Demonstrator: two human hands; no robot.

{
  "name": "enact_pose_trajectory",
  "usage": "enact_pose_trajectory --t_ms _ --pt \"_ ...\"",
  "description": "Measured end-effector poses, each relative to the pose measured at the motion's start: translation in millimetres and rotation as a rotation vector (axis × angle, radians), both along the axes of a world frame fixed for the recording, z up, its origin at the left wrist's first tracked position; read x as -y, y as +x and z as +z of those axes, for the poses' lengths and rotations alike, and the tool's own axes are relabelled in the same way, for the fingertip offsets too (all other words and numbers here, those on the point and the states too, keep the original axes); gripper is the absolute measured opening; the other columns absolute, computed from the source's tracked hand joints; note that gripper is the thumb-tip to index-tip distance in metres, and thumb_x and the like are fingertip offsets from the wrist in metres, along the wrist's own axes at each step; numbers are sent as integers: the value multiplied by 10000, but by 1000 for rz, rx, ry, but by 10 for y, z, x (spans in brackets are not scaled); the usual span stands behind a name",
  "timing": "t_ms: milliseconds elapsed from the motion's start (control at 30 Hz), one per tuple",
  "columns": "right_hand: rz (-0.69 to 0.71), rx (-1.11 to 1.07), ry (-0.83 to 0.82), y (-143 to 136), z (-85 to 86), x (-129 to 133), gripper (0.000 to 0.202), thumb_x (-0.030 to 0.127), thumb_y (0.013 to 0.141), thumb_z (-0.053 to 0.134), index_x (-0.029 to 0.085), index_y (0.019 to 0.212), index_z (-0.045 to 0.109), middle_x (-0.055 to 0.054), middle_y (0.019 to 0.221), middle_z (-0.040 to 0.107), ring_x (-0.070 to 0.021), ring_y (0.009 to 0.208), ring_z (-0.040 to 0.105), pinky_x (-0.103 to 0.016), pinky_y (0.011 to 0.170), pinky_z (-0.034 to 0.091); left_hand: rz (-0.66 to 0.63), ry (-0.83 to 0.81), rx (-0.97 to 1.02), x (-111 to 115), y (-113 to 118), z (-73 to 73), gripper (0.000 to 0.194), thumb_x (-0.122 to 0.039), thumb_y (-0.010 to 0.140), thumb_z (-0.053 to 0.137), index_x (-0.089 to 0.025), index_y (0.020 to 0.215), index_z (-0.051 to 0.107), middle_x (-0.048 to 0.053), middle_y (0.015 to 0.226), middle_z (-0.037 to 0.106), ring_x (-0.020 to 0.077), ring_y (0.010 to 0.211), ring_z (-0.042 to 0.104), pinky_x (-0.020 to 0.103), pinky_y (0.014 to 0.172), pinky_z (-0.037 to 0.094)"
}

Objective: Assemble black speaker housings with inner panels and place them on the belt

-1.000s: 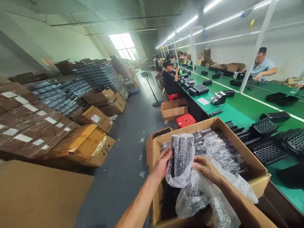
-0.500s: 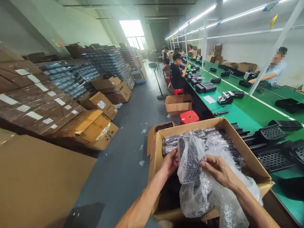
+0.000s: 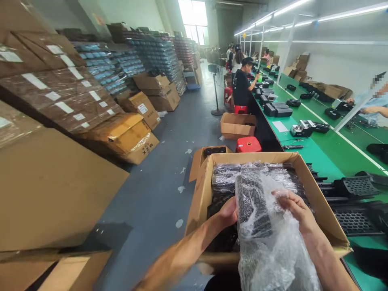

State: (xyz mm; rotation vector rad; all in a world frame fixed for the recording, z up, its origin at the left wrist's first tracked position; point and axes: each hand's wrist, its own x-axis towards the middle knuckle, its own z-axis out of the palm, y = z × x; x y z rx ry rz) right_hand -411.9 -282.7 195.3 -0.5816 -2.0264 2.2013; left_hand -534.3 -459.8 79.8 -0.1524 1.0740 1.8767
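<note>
In front of me a dark, block-like part [image 3: 250, 202] shows through clear bubble wrap [image 3: 273, 254], its exact kind hidden by the wrap. My left hand [image 3: 228, 212] grips its left side, the fingers partly behind it. On the right, my right hand [image 3: 295, 208] pinches the loose bubble wrap near the upper edge. Both hands are above an open cardboard box [image 3: 323, 202], where several wrapped dark parts [image 3: 226, 178] lie in rows. A long tail of wrap hangs down over the box's near edge.
Black honeycomb-grille parts [image 3: 359, 186] lie on the green workbench [image 3: 327, 159] at right. Beyond the box are a red stool [image 3: 248, 144] and another open carton [image 3: 238, 125]. Stacked cartons [image 3: 81, 97] line the left side. Co-workers [image 3: 242, 85] sit along the bench.
The wrapped part has come lower and nearer to me, with more of the wrap hanging toward me. My right hand has shifted right along the wrap. The view has turned left and downward.
</note>
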Motion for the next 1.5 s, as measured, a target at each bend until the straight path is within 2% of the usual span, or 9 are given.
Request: enact_pose_trajectory --t_ms 133,333,567,733,967,1067,1300,1400,1500 --pt "1 153 85 5 -201 -177 367 531 747 712 195 895 735 -26 661 642 -173 545 527 -282 525 383 128 -39 -258 17 -83 180 438 -574 719 820 -185 754 620 0 671 623 152 608 572 265 587 445" --pt "7 318 586 22 -469 -243 502 486 704 616 177 1082 731 -60 770 728 -229 679 617 -335 643 444 118 -217 -627 53 -314 464 532 -649 774 730 -215 624 461 -83 510 391 89 466 340 248 470 226" --pt "90 270 475 446 75 -382 512 647 791 651 209 1037 748 18 605 567 -136 510 430 -274 496 290 48 -409 -914 192 -523 789 479 -564 816 683 -219 577 452 -87 444 373 77 418 324 248 448 195" --pt "165 182 584 515 196 -102 436 652 843 661 233 931 739 25 571 527 -138 502 429 -269 479 279 170 -307 -741 116 -561 847 558 -670 670 777 -223 567 460 -92 405 399 78 342 411 233 399 263" --pt "55 40 758 -49 -431 609 585 475 794 760 200 1298 647 -49 818 720 -212 669 643 -300 643 460 268 -66 -446 3 -421 985 673 -696 516 891 -218 572 420 -113 440 365 88 413 507 217 436 446" --pt "-9 -5 745 -117 -369 452 285 455 920 587 203 973 709 -32 721 679 -182 621 604 -276 612 425 264 -53 -428 20 -408 978 670 -675 527 901 -213 559 418 -109 442 371 82 417 504 208 429 425" --pt "126 -28 623 18 219 118 618 731 936 448 205 621 527 17 556 470 -127 530 422 -249 504 299 109 -248 -833 221 -415 761 525 -708 781 710 -203 706 587 -6 623 634 165 652 654 274 656 515" --pt "81 -20 594 27 261 107 650 789 915 411 208 651 529 5 605 494 -142 580 443 -254 544 339 -138 -208 -1147 359 -408 652 487 -600 781 777 -217 1068 687 73 1080 758 251 1046 692 363 950 523" --pt "137 10 561 16 249 76 668 845 878 406 222 637 439 29 598 388 -133 571 360 -255 532 292 -387 -268 -1335 416 -393 510 538 -463 810 792 -233 1274 645 95 1238 728 287 1172 666 428 1061 490"
